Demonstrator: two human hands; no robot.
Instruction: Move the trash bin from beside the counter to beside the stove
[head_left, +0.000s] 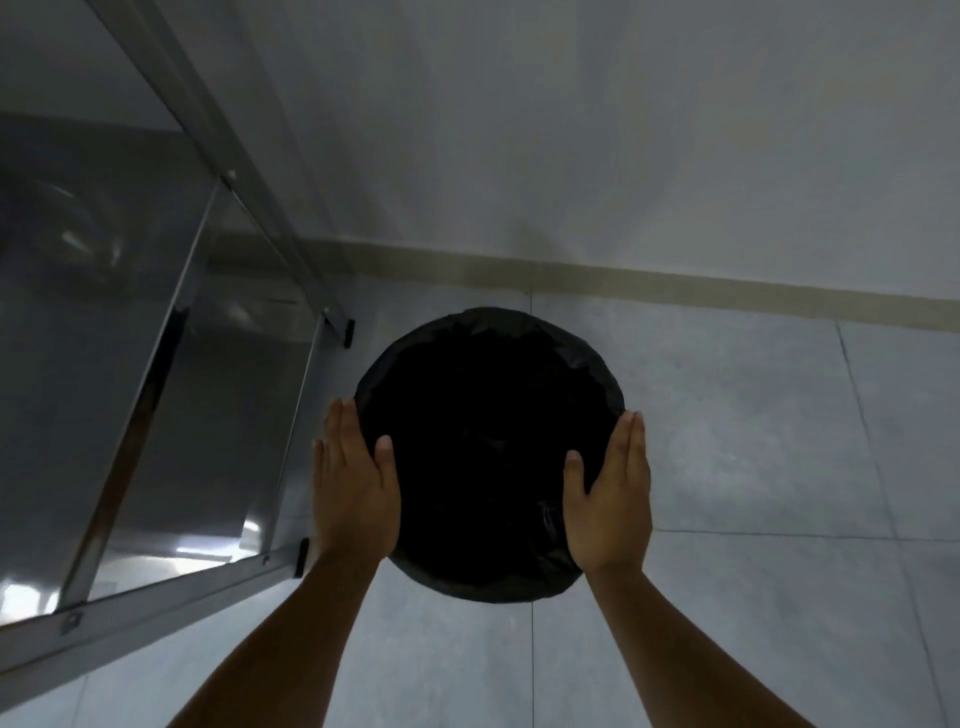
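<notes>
A round trash bin (483, 415) lined with a black bag fills the middle of the view, seen from straight above over the grey tiled floor. My left hand (353, 478) presses flat against its left rim, thumb over the edge. On the opposite rim my right hand (610, 488) does the same, thumb over the bag. Both palms clasp the bin between them. The inside of the bin is too dark to make out. Whether the bin rests on the floor or is lifted, I cannot tell.
A stainless steel counter (130, 364) with a lower shelf stands at the left, its black-capped legs (347, 332) close to the bin. A white wall (623, 130) with a beige skirting strip runs behind. Grey floor tiles (753, 441) spread to the right and front.
</notes>
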